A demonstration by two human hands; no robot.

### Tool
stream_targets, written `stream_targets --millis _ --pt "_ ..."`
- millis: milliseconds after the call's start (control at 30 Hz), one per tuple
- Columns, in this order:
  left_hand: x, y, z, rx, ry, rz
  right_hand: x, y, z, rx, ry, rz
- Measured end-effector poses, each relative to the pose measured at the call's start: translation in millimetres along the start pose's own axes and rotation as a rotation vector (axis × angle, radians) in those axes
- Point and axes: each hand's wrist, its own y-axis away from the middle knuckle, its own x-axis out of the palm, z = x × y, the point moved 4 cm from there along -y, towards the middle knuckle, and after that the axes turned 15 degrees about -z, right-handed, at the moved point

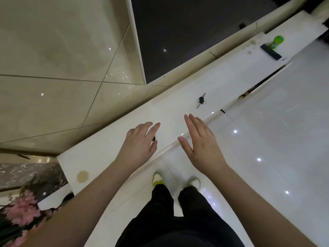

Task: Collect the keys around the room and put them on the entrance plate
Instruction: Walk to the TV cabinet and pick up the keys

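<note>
A pair of keys [201, 101] with black heads lies on the long white cabinet top [174, 107], below the dark screen. My right hand [201, 143] hovers flat and open over the cabinet's front edge, a short way in front of those keys and not touching them. My left hand [140, 141] is over the cabinet top to the left, fingers loosely curled. A small black key head [153, 139] shows between its thumb and fingers; the rest of that key is hidden under the hand. No plate is in view.
A dark TV screen [187, 32] leans over the cabinet. At the cabinet's far right stand a green bottle [276, 41] and a black remote [271, 52]. Pink flowers [21, 211] sit at the lower left. My feet stand on the glossy white floor [276, 139].
</note>
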Motion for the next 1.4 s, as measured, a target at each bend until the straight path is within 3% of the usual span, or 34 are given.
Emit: stream_targets --millis 167,400,667,967,1133,1400 --pt "59.6 -4.5 25.0 -0.038 -0.019 0.064 39.6 -14.3 -21.0 0.000 -0.054 0.046" --pt "160.1 -8.6 66.4 -0.255 0.030 0.180 115.4 -25.3 -71.8 -0.036 -0.066 0.150" --pt "291.4 -19.9 116.9 -0.653 0.116 0.273 185.7 -30.6 -132.8 0.010 -0.062 0.191" --pt "377.6 -16.4 140.3 -1.005 0.188 0.292 212.9 -34.5 -154.5 0.061 -0.108 0.182" --pt "392.3 -17.6 145.8 -1.015 0.128 0.270 213.1 -35.0 -161.5 0.056 -0.120 0.183" --pt "396.6 -16.3 149.4 -0.841 0.053 0.288 201.6 -30.5 -175.7 0.096 -0.146 0.200"
